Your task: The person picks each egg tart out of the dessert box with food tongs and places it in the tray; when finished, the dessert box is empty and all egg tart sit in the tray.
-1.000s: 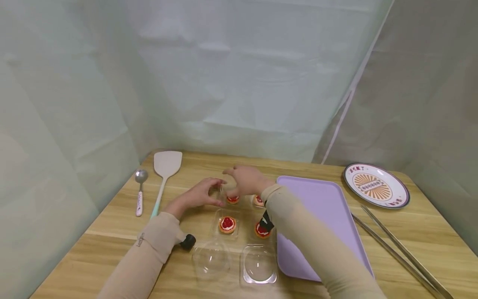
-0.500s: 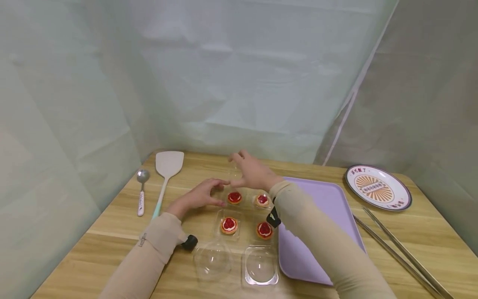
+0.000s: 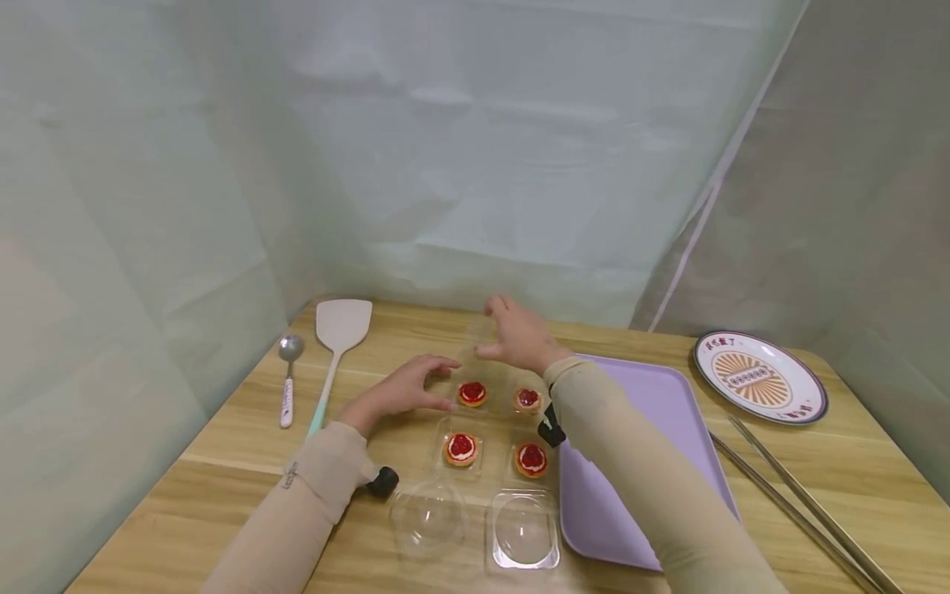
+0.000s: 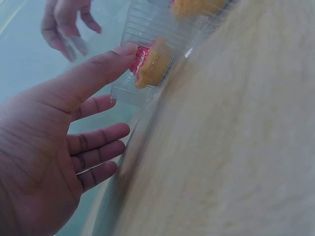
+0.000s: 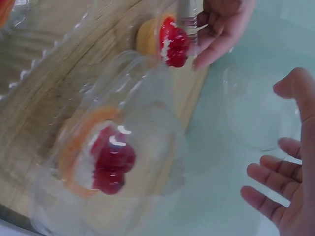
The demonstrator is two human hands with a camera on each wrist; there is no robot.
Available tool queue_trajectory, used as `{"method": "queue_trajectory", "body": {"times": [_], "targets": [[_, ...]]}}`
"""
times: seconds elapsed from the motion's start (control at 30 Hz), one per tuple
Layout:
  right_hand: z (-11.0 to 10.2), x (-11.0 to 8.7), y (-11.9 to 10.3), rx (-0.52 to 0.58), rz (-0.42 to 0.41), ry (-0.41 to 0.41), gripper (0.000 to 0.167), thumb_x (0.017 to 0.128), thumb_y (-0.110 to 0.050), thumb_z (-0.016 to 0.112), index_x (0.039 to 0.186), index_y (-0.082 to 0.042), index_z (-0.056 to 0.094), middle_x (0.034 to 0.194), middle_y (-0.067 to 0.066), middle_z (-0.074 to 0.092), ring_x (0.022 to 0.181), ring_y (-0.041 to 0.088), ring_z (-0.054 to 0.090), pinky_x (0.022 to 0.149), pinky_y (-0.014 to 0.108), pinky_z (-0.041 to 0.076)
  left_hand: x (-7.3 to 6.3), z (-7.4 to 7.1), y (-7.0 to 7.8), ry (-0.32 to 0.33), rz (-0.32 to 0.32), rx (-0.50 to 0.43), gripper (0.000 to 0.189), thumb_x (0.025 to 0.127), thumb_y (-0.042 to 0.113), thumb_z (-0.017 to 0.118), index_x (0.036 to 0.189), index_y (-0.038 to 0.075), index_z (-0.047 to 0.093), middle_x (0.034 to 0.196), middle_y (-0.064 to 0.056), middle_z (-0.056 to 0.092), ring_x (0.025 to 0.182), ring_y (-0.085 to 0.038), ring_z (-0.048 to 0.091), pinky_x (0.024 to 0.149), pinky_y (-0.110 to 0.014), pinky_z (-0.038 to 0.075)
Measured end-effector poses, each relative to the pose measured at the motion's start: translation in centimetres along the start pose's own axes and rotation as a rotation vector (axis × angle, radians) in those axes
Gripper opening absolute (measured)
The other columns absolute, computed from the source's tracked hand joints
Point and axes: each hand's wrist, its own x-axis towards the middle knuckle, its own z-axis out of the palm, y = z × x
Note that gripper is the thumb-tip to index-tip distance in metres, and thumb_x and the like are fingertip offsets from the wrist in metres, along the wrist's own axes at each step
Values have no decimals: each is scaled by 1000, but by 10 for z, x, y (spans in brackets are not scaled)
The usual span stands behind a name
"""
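Note:
My left hand point(image 3: 410, 386) is at the left edge of a clear plastic container holding a red-topped tart point(image 3: 472, 394). In the left wrist view, the thumb point(image 4: 106, 64) stretches straight to the container wall, other fingers nearly straight near the corner. My right hand point(image 3: 519, 337) hovers behind the tarts with fingers spread and slightly bent. Beside its fingertips stands a clear domed lid point(image 5: 258, 115), faint in the head view. A second tart point(image 5: 113, 162) sits under a clear dome. Two more tarts, one left point(image 3: 461, 450) and one right point(image 3: 531, 460), stand in front.
Two clear domed lids, one left point(image 3: 429, 518) and one right point(image 3: 523, 528), lie nearest me. A purple tray point(image 3: 616, 528), an oval plate point(image 3: 760, 378) and metal tongs point(image 3: 801, 503) are to the right. A turner point(image 3: 343, 324) and spoon point(image 3: 288, 388) lie left.
My right hand has moved up and away from the left hand, and the clear lid beside it has swung up off the back left tart. My left hand has stayed nearly in place.

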Motion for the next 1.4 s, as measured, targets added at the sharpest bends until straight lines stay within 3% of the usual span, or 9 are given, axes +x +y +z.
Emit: {"method": "queue_trajectory", "body": {"times": [0.33,0.97,1.4], "targets": [[16,7,18,15,151,-88,77,83,-38,71,143,-3,37,140,17,50,126,31,51,103,46,46,2,2,0,8,-11,2,69,78,32,80,135,8,51,131,-15,58,124,-33,51,109,-52,36],[33,13,27,41,214,-183,84,83,-35,74,147,-2,32,148,21,42,136,36,41,115,45,32,0,1,0,14,-9,2,68,77,33,80,134,7,53,128,-15,59,122,-32,51,108,-52,37],[39,18,31,64,197,-256,84,82,-33,74,147,0,32,148,21,42,137,36,41,117,44,30,1,2,-2,14,-11,23,68,76,35,80,134,10,53,127,-14,60,121,-30,51,107,-51,38]]}}
